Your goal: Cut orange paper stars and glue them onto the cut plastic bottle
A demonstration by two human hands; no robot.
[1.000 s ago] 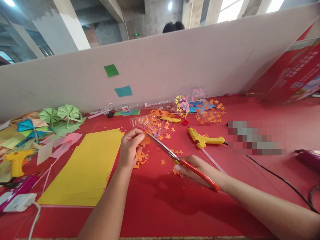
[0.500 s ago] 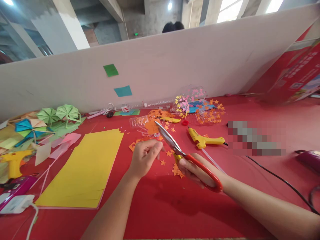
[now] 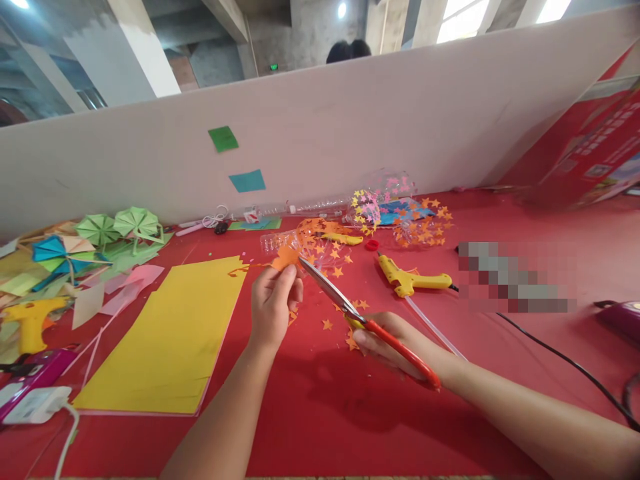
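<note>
A piece of orange paper point(image 3: 286, 257) is pinched between the thumb and fingers of my left hand point(image 3: 274, 301). A thin curly orange strip point(image 3: 244, 268) sticks out to its left. My right hand point(image 3: 393, 340) is wrapped round the handles of a pair of scissors point(image 3: 327, 287) with red grips. Their blades look nearly together and point up and left, the tip beside the right edge of the paper. Below the blades, small orange paper stars point(image 3: 327, 325) lie on the red table point(image 3: 320, 420). Part of the handles is hidden by my right fingers.
Yellow sheets point(image 3: 170, 333) are stacked at the left, near folded paper umbrellas point(image 3: 135, 223). A yellow glue gun point(image 3: 413, 280) lies to the right. Star-covered clear plastic pieces point(image 3: 420, 230) and a yellow utility knife point(image 3: 343, 239) are farther back, before a white partition point(image 3: 310, 133).
My left hand has moved left and slightly up, and the orange paper now shows clearly in its fingers. The scissors have come down and left, their tip now beside the paper.
</note>
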